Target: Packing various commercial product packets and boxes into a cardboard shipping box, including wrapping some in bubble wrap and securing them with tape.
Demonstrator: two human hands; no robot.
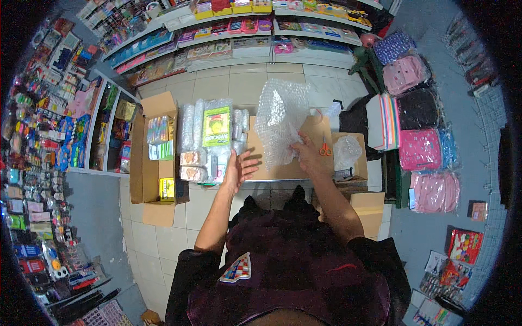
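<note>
Flattened cardboard sheet (304, 163) on tiled floor, serving as work surface. On it: bubble wrap sheet (280, 122), standing up from the cardboard; orange-handled scissors (325, 149) just beside the right hand; clear plastic bag (347, 152) in a small box at right. Wrapped packets (209, 141) stacked at left (one with a green label), beside an open carton (157, 157). Backpacks (418, 108) at far right.

Left hand (238, 168): fingers spread, palm down, by the packets, holding nothing. Right hand (307, 153): fingers closed on the bubble wrap's lower edge.
</note>
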